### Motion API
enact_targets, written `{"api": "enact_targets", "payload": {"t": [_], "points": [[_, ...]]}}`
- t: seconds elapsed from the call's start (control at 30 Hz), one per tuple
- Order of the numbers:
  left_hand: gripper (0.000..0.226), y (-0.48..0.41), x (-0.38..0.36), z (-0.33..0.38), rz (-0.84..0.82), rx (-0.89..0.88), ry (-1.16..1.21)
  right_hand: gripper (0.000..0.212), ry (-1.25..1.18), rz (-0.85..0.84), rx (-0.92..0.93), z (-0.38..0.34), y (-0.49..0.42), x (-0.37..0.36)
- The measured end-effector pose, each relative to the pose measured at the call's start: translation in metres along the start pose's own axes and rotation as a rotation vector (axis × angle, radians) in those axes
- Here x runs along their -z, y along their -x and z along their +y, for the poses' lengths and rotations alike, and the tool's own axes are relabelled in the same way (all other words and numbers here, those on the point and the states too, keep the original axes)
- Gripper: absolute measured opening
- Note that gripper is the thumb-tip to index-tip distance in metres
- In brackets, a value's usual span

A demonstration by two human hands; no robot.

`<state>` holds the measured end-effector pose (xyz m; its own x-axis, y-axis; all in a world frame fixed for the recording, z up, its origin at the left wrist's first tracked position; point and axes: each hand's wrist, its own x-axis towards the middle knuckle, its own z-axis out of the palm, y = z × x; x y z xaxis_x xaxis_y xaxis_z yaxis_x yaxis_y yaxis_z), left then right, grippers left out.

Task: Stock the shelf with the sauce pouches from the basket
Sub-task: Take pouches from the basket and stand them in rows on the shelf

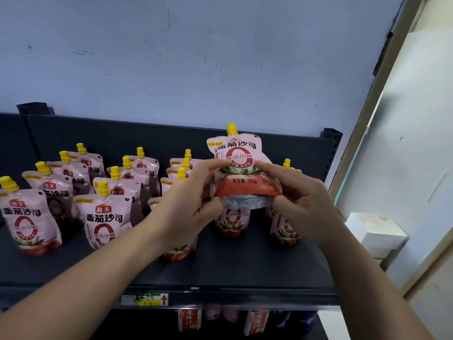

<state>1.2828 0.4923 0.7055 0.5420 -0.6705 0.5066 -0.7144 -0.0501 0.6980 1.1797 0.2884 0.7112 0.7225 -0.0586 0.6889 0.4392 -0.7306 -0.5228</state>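
Your forearms rise from the bottom corners across the front lip of the dark shelf (232, 266), where a price label (144, 299) with a red arrow sits. Above the shelf's right half, your left hand (188, 200) and right hand (301, 200) both grip one sauce pouch (242, 165), fingers curled round its lower part and silver base. It is upright between them, yellow cap up, clear of the shelf. The standing pouches (104, 217) fill the shelf in rows to the left and behind, with a pale wall (196, 57) beyond.
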Motion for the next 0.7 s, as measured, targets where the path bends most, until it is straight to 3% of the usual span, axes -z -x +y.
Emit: {"api": "enact_targets", "payload": {"t": [0.07,0.13,0.2,0.27,0.33,0.4,0.47,0.57,0.63,0.7], "points": [[0.068,-0.001,-0.004,0.001,-0.048,0.057,0.462,0.056,-0.048,0.062,-0.013,0.004,0.006,-0.006],[0.095,-0.004,-0.010,-0.006,-0.092,0.152,0.885,0.059,-0.034,0.082,0.002,0.008,0.015,-0.011],[0.108,-0.006,-0.020,-0.012,-0.092,0.222,1.022,0.062,-0.012,0.051,0.030,0.016,0.024,-0.014],[0.102,-0.006,-0.036,-0.019,-0.013,0.239,0.978,0.065,-0.168,-0.072,0.003,0.022,0.032,-0.014],[0.091,-0.005,-0.048,-0.029,0.047,0.216,0.888,0.059,-0.524,-0.162,-0.124,0.024,0.034,-0.015],[0.097,-0.003,-0.056,-0.040,0.059,0.148,0.744,0.056,-0.729,-0.052,-0.310,0.028,0.028,-0.020],[0.101,0.001,-0.068,-0.051,0.020,0.083,0.637,0.054,-0.698,0.064,-0.454,0.032,0.020,-0.028],[0.092,0.009,-0.091,-0.071,-0.023,0.154,0.579,0.034,-0.529,0.014,-0.497,0.045,0.018,-0.048],[0.086,0.013,-0.099,-0.088,-0.017,0.217,0.505,0.018,-0.576,0.011,-0.514,0.055,0.023,-0.060],[0.087,0.015,-0.100,-0.106,-0.046,0.260,0.395,0.018,-0.662,0.063,-0.550,0.064,0.029,-0.067]]}}
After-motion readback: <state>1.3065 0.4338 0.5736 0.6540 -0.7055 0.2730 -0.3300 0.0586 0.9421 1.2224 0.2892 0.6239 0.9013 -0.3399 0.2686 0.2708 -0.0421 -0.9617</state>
